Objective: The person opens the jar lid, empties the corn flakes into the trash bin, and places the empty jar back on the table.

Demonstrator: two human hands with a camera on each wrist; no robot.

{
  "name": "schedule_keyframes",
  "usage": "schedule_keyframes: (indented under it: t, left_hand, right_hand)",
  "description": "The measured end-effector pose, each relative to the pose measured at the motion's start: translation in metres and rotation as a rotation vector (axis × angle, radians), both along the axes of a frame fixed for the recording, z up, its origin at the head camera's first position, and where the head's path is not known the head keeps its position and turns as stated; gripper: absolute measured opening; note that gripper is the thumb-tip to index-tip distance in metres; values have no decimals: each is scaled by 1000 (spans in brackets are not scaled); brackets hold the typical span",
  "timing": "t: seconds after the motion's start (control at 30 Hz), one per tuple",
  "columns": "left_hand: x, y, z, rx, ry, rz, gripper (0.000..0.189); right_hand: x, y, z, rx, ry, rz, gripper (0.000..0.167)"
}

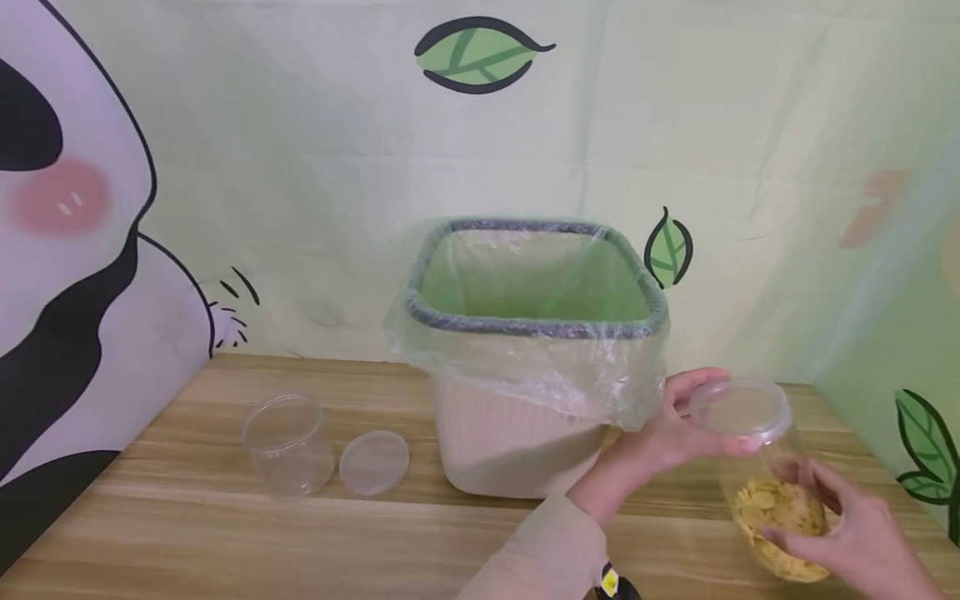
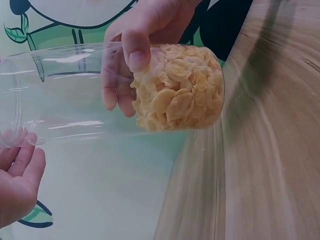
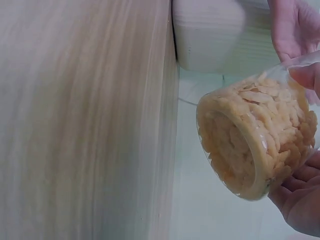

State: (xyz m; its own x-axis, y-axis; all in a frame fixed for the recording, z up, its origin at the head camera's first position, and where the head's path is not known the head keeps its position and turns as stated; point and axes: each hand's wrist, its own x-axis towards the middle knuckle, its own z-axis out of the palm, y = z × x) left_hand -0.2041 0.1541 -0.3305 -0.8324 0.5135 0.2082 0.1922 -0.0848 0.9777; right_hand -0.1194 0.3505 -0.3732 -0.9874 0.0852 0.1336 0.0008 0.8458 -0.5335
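Note:
A tall clear plastic jar [image 1: 731, 467], about half full of yellow corn flakes [image 1: 783, 508], leans above the table at the right, its base visible in the right wrist view. My right hand [image 1: 862, 521] grips its lower part, with the thumb on the near side and fingers behind. At the top, my left hand [image 1: 675, 433] holds the clear lid [image 1: 742, 406] by its rim between thumb and fingers. The left wrist view shows the flakes [image 2: 180, 90] packed toward the base, with the right hand [image 2: 145, 30] around them.
A pale bin [image 1: 517, 442] with a thin plastic liner [image 1: 540, 362] stands mid-table, just left of my hands. Farther left are an uncovered clear jar [image 1: 288, 454] and a loose round lid [image 1: 375, 462]. A printed cloth backdrop [image 1: 337, 167] rises behind the wooden table [image 1: 300, 542].

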Motion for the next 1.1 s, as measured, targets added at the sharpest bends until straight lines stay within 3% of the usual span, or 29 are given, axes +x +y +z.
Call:
schedule_keyframes:
  t: [0.23,0.47,0.7,0.83,0.97,1.1]
  left_hand:
    - [0,3,-6,49,-29,68,62]
    - [8,9,-9,-3,-101,244,61]
    - [13,6,-5,-25,-109,262,59]
    - [10,1,-5,-61,-62,187,65]
    - [3,-4,-7,-4,-31,17,68]
    - [-3,-11,-7,74,-56,-164,69]
  right_hand:
    - [-2,-4,-2,54,22,-81,94]
    - [-4,-2,-9,155,187,-134,92]
    - [-4,0,-9,167,161,-118,99]
    - [-3,1,-7,147,95,-98,104]
    - [-2,3,-4,132,14,-86,106]
    - [-2,4,-3,137,-23,-63,106]
